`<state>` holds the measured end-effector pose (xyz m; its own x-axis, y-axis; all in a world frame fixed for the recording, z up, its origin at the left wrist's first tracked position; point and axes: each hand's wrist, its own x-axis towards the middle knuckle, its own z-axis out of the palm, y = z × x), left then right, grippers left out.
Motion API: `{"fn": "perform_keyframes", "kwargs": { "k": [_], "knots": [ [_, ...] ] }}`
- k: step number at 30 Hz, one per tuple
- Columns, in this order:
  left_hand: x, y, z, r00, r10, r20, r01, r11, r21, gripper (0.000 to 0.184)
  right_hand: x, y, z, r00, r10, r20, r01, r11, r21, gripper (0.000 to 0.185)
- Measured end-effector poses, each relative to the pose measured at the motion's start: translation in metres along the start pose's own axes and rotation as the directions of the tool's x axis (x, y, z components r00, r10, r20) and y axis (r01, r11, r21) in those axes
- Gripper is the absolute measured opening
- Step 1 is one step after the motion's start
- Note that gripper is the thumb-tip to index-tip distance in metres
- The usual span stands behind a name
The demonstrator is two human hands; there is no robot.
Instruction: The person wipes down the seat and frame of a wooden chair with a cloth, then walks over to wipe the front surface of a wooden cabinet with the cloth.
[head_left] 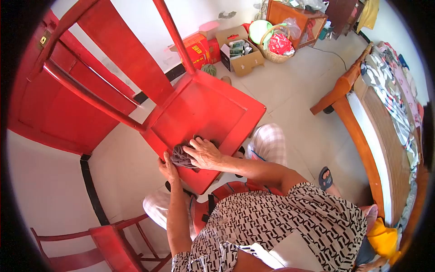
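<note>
Two hands meet the red chair (pixel 204 104), slightly apart: the right hand (pixel 207 155) holds a dark cloth (pixel 179 157) against its seat, near one side edge, where the left hand (pixel 169 169) curls on the rim. Bare seat spreads toward the chair's back; open floor (pixel 299 102) separates chair from bed (pixel 355 136).

A glossy red wooden chair (pixel 201 104) stood from upper left to centre, its back toward upper left; a crumpled dark-brown cloth (pixel 179 157) lay bunched on its seat, left of centre.
</note>
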<state>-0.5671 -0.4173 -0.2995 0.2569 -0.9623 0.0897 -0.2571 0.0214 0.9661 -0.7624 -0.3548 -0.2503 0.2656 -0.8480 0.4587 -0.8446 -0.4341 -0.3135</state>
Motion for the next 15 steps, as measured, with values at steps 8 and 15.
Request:
{"fn": "perform_keyframes", "kwargs": {
  "k": [8,15],
  "knots": [
    [0.012,-0.006,-0.01,0.997,0.068,-0.032,-0.062,0.988,0.142,0.059,0.003,0.016,-0.008,0.991,-0.041,0.127,0.027,0.994,0.106,0.048],
    [-0.018,-0.007,-0.006,0.997,-0.048,-0.057,0.049,0.999,0.007,0.058,-0.023,0.086,-0.07,0.977,0.21,-0.029,-0.211,0.975,-0.069,0.039]
  ]
}}
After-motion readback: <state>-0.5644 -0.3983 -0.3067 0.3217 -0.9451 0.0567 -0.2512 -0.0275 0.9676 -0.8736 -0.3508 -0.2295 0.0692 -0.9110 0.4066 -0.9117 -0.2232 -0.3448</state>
